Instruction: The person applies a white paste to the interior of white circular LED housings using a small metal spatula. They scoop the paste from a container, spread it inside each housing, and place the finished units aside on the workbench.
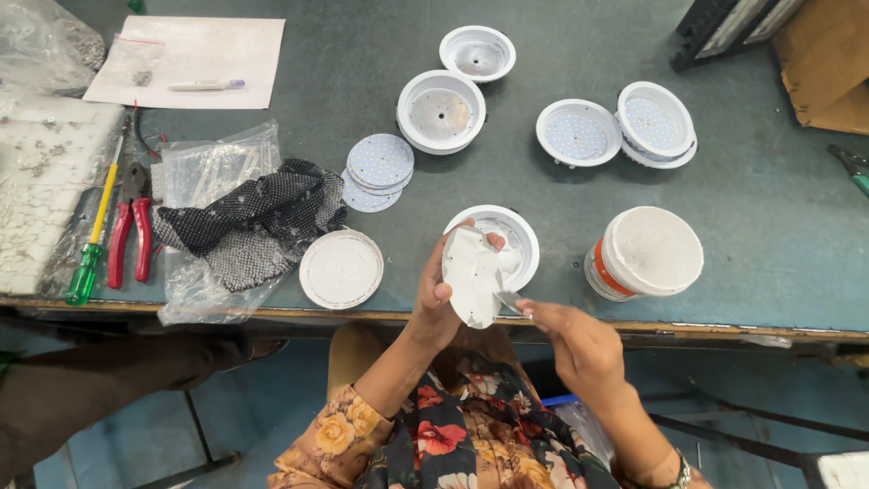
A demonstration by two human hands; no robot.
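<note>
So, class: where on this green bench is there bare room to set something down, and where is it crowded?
Bare: the green bench top right of the white lidded tub, below the cardboard. Crowded: the left, around the red-handled pliers, clear plastic bags and black mesh cloth.

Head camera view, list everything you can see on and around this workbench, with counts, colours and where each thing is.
Round white lamp housings: five, white, spread over the grey-green bench; one behind the hands.
Round white circuit discs: a small stack, white, bench centre.
Flat white round cover: one, front edge.
White plastic tub with orange band: one, right of the hands.
Black dotted cloth: one, on clear plastic bags, left.
Red-handled pliers: one, far left.
Yellow and green screwdriver: one, beside the pliers.
White paper sheet: one, back left, a pen on it.
Left hand: holds a white disc.
Right hand: holds a thin tool, tip at the disc.
</note>
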